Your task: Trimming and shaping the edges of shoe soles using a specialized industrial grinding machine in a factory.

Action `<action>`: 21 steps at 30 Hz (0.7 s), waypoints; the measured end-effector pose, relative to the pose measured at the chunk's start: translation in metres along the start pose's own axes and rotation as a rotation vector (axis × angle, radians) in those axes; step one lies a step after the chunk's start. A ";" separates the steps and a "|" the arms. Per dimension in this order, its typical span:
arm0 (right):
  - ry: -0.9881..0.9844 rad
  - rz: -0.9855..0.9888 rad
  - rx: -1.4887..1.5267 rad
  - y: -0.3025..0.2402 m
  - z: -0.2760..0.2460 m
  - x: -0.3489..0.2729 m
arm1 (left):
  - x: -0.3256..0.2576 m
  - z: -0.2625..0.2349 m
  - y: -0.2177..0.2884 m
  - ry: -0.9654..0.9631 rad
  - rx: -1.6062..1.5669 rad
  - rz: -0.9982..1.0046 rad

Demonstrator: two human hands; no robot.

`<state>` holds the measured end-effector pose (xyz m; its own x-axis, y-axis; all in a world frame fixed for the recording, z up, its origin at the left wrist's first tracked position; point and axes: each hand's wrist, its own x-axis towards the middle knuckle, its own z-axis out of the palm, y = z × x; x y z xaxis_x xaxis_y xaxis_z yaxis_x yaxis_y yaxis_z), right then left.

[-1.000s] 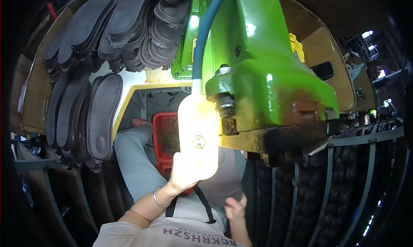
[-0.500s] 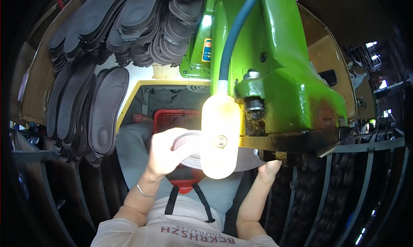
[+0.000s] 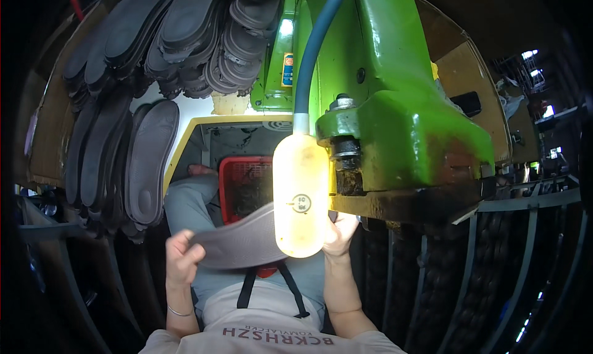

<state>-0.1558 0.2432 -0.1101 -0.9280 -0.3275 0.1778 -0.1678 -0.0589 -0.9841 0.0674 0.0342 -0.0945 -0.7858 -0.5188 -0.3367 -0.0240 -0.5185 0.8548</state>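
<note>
A dark grey shoe sole (image 3: 238, 243) is stretched across my lap, slightly blurred, its right part hidden behind a glowing lamp (image 3: 301, 199). My left hand (image 3: 184, 255) is closed on its left end, fingers curled over the edge. On the far side of the lamp, my right hand (image 3: 340, 235) grips the other end, its fingertips partly covered by the lamp. Just above that hand juts the head of a green machine (image 3: 420, 138), with a dark, greasy lower plate (image 3: 407, 207).
Stacks of grey soles (image 3: 191, 20) lie at the far left, and more soles (image 3: 151, 162) stand along the table's left side. A red basket (image 3: 225, 193) sits below the yellow-edged table cutout. A blue cable (image 3: 306, 64) runs up from the lamp. Cardboard (image 3: 460, 76) stands behind the machine.
The sole has come out from behind the lamp toward the left and nearer my body. My left hand moved left and down with it; my right hand moved left from under the machine head.
</note>
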 end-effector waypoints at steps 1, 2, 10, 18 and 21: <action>-0.109 0.047 0.185 -0.005 0.001 0.008 | -0.007 -0.010 -0.014 -0.140 0.077 -0.093; -0.216 0.096 0.366 -0.011 0.002 0.012 | -0.010 -0.009 -0.018 -0.281 0.153 -0.191; 0.084 0.019 0.091 -0.048 0.015 0.006 | 0.071 0.147 -0.012 -0.323 0.468 0.433; -0.269 0.561 0.101 -0.005 -0.048 -0.166 | 0.061 0.162 -0.045 -0.187 0.308 0.507; -0.031 0.696 0.394 -0.025 -0.080 -0.159 | 0.055 0.152 -0.033 -0.129 0.330 0.572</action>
<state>-0.0306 0.3721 -0.1141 -0.7658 -0.4378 -0.4711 0.5815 -0.1585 -0.7980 -0.0683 0.1259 -0.0811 -0.7980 -0.5538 0.2378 0.2471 0.0592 0.9672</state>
